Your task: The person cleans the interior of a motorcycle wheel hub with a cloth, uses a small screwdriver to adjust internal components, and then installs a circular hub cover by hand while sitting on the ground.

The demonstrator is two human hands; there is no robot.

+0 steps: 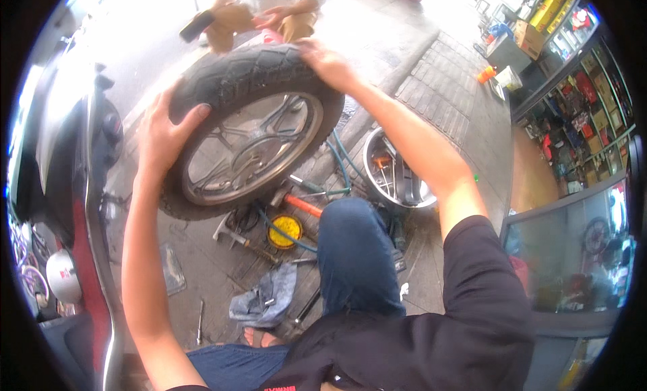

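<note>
A motorcycle wheel [263, 71] with a black knobby tyre and a grey spoked rim is held up in front of me, tilted. My left hand [165, 125] grips the tyre on its left side, the thumb lying over the sidewall and the other fingers behind the tread. At the upper right of the tyre, my right hand [329, 64] is curled over the tread, with its fingertips partly hidden. Below the wheel, a hammer [236, 235], a round yellow tin [285, 231] and an orange-handled tool [302, 205] lie on the ground.
A round metal basin [377, 169] with tools stands right of my knee. A blue-green hose [347, 162] curls across the paving. A grey rag [266, 297] lies near my foot. A motorcycle [84, 209] stands at left, a glass cabinet [573, 249] at right. Another person [269, 14] is beyond the wheel.
</note>
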